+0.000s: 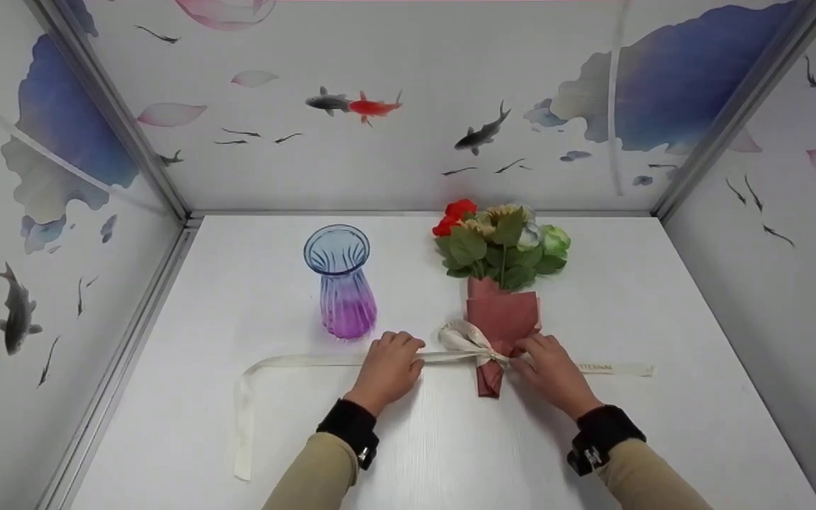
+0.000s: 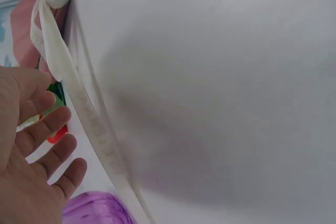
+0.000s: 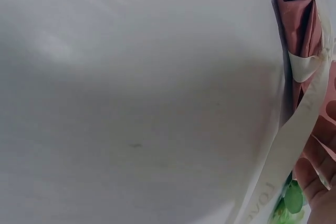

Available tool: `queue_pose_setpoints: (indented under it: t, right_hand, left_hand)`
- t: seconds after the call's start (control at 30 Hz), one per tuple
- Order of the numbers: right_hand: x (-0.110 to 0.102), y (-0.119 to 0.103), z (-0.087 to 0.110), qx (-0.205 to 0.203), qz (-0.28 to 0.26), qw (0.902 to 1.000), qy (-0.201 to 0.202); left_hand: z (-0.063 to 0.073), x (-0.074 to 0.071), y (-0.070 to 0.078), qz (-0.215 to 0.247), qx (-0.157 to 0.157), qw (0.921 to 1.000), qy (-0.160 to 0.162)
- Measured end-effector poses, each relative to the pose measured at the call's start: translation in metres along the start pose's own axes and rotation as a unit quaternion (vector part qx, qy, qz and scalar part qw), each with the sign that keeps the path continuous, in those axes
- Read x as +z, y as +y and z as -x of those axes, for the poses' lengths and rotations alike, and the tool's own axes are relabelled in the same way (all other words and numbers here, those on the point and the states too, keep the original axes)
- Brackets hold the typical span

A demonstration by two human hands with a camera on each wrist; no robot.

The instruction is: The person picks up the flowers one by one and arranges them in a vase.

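Observation:
A bouquet of artificial flowers (image 1: pixel 496 244) in red wrapping paper (image 1: pixel 503 319) lies on the white table. A cream ribbon (image 1: pixel 450 356) is tied around its narrow lower part, with one loop (image 1: pixel 459 333) left of the knot. My left hand (image 1: pixel 388 365) is over the ribbon's left tail, fingers loosely spread beside the strip (image 2: pixel 89 116) in the left wrist view. At the knot's right side, my right hand (image 1: pixel 550 368) has its thumb and fingertips by the ribbon. Bent fingers (image 3: pixel 315 166) show behind the ribbon in the right wrist view; the thumb's contact is hidden.
A blue-to-purple glass vase (image 1: pixel 346 283) stands left of the bouquet, behind my left hand. The ribbon's long left tail (image 1: pixel 244 425) bends toward the front; its printed right end (image 1: pixel 627 370) lies past my right hand. Printed panels (image 1: pixel 408 170) enclose the table's back and sides.

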State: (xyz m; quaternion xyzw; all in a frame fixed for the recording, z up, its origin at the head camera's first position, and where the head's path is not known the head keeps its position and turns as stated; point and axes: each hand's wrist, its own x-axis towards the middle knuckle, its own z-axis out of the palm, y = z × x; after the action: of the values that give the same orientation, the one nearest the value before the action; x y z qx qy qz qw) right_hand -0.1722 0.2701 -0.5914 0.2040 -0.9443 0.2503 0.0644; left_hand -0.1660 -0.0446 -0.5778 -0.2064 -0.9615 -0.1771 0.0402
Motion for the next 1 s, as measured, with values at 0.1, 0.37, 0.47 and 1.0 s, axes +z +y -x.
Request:
queue_pose_setpoints:
  t: [0.1, 0.37, 0.47, 1.0]
  right_hand:
    - [0.004, -0.005, -0.002, 0.009, 0.009, 0.9999, -0.007]
    - [0.015, -0.016, -0.007, 0.001, 0.014, 0.9998, 0.011]
    - [0.018, -0.018, -0.009, -0.016, 0.021, 0.9993, 0.026]
    - [0.023, -0.021, -0.012, -0.013, 0.041, 0.9970, 0.064]
  left_hand:
    - [-0.008, 0.009, 0.011, 0.001, -0.002, 1.0000, -0.007]
    - [-0.020, 0.033, 0.037, 0.004, -0.035, 0.9992, 0.017]
    - [-0.022, 0.037, 0.043, 0.000, -0.044, 0.9988, 0.022]
    - [-0.030, 0.036, 0.051, -0.065, -0.039, 0.9946, 0.071]
